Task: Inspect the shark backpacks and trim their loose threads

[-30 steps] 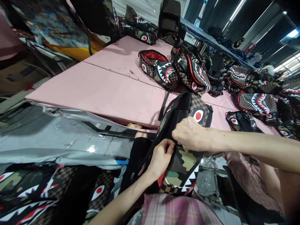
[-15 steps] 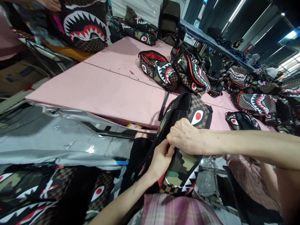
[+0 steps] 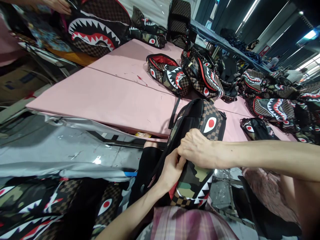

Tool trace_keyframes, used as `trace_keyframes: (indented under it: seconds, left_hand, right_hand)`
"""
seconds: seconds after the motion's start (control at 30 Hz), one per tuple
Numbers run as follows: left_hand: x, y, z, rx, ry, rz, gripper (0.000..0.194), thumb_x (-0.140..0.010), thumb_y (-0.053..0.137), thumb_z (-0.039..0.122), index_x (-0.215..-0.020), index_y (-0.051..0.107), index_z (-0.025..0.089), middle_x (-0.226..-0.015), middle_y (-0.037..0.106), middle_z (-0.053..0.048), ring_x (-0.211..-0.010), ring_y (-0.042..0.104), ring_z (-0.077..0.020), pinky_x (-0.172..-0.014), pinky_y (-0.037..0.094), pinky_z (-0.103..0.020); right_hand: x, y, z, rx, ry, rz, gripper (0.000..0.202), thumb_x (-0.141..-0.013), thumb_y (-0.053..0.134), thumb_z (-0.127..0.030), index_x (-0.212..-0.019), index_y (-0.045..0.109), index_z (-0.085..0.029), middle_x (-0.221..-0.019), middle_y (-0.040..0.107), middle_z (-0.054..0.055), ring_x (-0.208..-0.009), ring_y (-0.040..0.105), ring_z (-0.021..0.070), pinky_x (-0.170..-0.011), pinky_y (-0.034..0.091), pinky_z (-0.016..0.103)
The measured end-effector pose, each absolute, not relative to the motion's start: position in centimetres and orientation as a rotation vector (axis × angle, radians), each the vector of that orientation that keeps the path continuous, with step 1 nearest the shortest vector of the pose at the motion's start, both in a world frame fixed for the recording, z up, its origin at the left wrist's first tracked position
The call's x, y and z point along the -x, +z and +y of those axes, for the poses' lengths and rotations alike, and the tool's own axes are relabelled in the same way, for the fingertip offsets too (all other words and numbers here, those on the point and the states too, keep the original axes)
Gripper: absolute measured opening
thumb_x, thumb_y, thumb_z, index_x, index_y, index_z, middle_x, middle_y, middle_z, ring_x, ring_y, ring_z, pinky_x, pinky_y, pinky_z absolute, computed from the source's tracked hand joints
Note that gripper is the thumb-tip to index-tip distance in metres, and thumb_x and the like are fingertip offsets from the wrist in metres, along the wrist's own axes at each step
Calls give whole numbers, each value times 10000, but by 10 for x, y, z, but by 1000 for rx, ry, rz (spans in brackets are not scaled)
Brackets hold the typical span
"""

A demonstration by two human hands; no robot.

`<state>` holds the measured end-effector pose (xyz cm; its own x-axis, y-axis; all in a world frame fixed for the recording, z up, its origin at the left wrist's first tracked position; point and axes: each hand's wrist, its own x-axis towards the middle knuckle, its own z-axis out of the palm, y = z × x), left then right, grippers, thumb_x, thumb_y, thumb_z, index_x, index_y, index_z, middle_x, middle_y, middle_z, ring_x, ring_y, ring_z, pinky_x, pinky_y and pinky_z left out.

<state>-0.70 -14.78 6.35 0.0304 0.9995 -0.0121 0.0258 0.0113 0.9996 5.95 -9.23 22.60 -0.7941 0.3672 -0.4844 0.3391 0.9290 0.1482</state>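
Note:
A backpack (image 3: 197, 176) with brown checks, camouflage, a red-and-white eye and shark teeth leans between my lap and the table edge. My left hand (image 3: 172, 168) pinches at its side edge, where a bit of red lining shows. Right against those fingertips, my right hand (image 3: 196, 148) is closed in a fist on the same edge, below the eye. Whatever small part lies between the fingertips is hidden. A black strap (image 3: 175, 111) from the backpack's side rests on the table.
The pink table (image 3: 105, 96) carries an open shark-face bag (image 3: 170, 73) and several more bags to the right. At upper left, another person's hand (image 3: 58, 6) holds a shark-mouth backpack (image 3: 97, 33). More bags (image 3: 32, 203) lie at lower left.
My right hand has shifted very slightly downward, while my left hand and the backpack keep their place. The other person's backpack has tilted and moved a little to the right.

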Motion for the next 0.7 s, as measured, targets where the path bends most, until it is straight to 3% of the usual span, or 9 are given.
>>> trace_keyframes:
  seconds: [0.1,0.23,0.3,0.4,0.5,0.57,0.7]
  left_hand:
    - [26,62,-142,-1260,1129,1312,262,-852,437,364,-743,552,155,-658,570,-2,-595,505,-130,-542,375,-232]
    - [53,65,-141,-1734,991,1715,346,-895,380,335,-693,600,160,-722,623,-58,-717,571,-190,-643,410,-307]
    - [46,73,-146,-2019,1054,1718,295,-888,417,332,-788,635,161,-849,652,-82,-838,581,-217,-728,420,-346]
    - [6,89,-153,-2360,1194,1332,289,-860,491,331,-1086,571,170,-1078,620,-83,-1083,505,-230,-920,363,-403]
    - [-25,94,-153,-2501,1115,1171,348,-832,541,351,-1131,530,174,-1060,619,-72,-1104,493,-224,-981,296,-449]
    - [-16,88,-149,-2512,1109,1254,287,-825,556,335,-1072,559,189,-958,637,-57,-1012,538,-211,-978,292,-455]
    - [74,54,-137,-2398,1109,1611,208,-806,553,349,-957,616,221,-845,636,-53,-880,572,-235,-874,397,-450]
  right_hand:
    - [-67,227,-81,-626,34,2526,162,-818,490,-109,-797,651,-117,-780,657,99,-728,565,206,-603,334,314]
    - [-97,237,-61,-1019,-144,2508,115,-763,612,-246,-793,676,-156,-736,671,63,-667,592,179,-557,350,262]
    - [-118,237,-54,-1233,-500,2606,191,-776,608,-330,-862,671,-172,-775,674,37,-683,600,161,-590,392,248]
    - [-148,224,-54,-1600,-1149,2790,313,-775,599,-420,-936,640,-154,-860,660,40,-743,597,151,-654,444,250]
    - [-174,206,-59,-2015,-1518,2885,429,-664,710,-424,-988,618,-158,-850,628,26,-717,567,129,-627,451,239]
    - [-196,193,-60,-2283,-1670,2865,402,-638,737,-407,-936,630,-159,-676,557,-22,-558,486,79,-501,393,198]
    - [-250,145,-52,-2641,-2167,2485,353,-729,641,-475,-796,620,-129,-461,228,-108,-369,185,28,-353,168,180]
